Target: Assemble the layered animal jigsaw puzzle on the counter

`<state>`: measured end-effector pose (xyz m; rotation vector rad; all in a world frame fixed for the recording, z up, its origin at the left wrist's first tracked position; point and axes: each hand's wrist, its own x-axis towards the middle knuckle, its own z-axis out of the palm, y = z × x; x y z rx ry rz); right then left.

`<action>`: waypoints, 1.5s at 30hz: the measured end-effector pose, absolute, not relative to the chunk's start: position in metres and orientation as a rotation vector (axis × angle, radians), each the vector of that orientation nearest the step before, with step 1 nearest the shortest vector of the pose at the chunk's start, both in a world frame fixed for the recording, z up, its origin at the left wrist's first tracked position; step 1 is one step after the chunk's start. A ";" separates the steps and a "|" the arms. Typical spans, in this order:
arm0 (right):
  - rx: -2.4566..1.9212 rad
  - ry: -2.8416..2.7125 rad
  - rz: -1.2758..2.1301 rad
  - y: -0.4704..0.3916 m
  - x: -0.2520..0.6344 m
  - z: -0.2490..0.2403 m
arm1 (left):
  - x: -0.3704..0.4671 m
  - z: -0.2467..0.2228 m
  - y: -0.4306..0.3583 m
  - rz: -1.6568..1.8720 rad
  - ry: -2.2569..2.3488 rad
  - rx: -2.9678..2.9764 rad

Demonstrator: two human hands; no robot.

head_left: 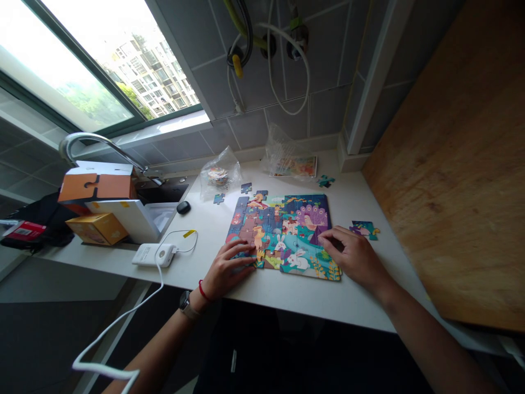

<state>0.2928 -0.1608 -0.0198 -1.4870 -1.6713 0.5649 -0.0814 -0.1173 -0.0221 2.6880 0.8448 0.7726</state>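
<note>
A colourful jigsaw puzzle [291, 230] with animals lies on the white counter, many pieces joined. My left hand [232, 267] rests at its lower left corner, fingers spread over the edge pieces and holding nothing. At the right edge, my right hand [353, 254] touches the puzzle near the peacock, thumb and index finger close together; whether a piece is between them is hidden. Loose pieces [246, 188] lie past the upper left corner, another piece [219, 198] farther left. More pieces sit beyond the upper right [326, 180] and right of my right hand [365, 230].
Behind the puzzle are a plastic bag of pieces [218, 176] and a picture card [295, 166] under clear plastic. To the left are a black case [184, 207], a white power bank [153, 255] with a cable, boxes [96, 227] and a sink. A wooden board [459, 164] stands right.
</note>
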 end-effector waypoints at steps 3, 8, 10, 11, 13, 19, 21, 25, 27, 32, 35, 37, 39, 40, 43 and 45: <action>-1.486 -1.669 0.579 -0.161 0.293 -0.020 | -0.082 -0.023 -0.117 0.780 0.843 2.668; -1.487 -1.676 0.580 -0.161 0.293 -0.021 | -0.083 -0.024 -0.117 0.789 0.836 2.656; -1.491 -1.679 0.580 -0.161 0.294 -0.022 | -0.083 -0.024 -0.117 0.782 0.836 2.653; -1.492 -1.680 0.579 -0.161 0.294 -0.023 | -0.083 -0.024 -0.117 0.780 0.836 2.652; -1.493 -1.677 0.576 -0.161 0.294 -0.023 | -0.082 -0.024 -0.117 0.777 0.838 2.648; -1.487 -1.676 0.574 -0.161 0.293 -0.019 | -0.077 -0.014 -0.116 0.845 0.805 2.606; -1.492 -1.675 0.575 -0.161 0.293 -0.018 | -0.072 -0.005 -0.113 0.897 0.803 2.554; -1.502 -1.683 0.574 -0.161 0.292 -0.017 | -0.051 0.012 -0.099 0.954 0.802 2.478; -1.504 -1.684 0.575 -0.161 0.292 -0.018 | -0.033 0.016 -0.088 0.931 0.762 2.477; -1.500 -1.682 0.583 -0.162 0.292 -0.017 | 0.011 0.007 -0.053 0.844 0.611 2.574; -1.499 -1.684 0.596 -0.162 0.292 -0.017 | 0.024 -0.002 -0.039 0.765 0.580 2.649; -1.500 -1.689 0.601 -0.162 0.292 -0.018 | 0.027 -0.008 -0.034 0.720 0.569 2.674; -1.503 -1.694 0.598 -0.162 0.292 -0.019 | 0.026 -0.012 -0.033 0.717 0.569 2.668; -1.505 -1.697 0.595 -0.162 0.292 -0.019 | 0.026 -0.014 -0.033 0.731 0.571 2.663; -1.514 -1.701 0.591 -0.162 0.292 -0.018 | 0.024 -0.017 -0.035 0.770 0.568 2.655; -1.515 -1.701 0.597 -0.162 0.292 -0.016 | 0.024 -0.018 -0.035 0.778 0.568 2.649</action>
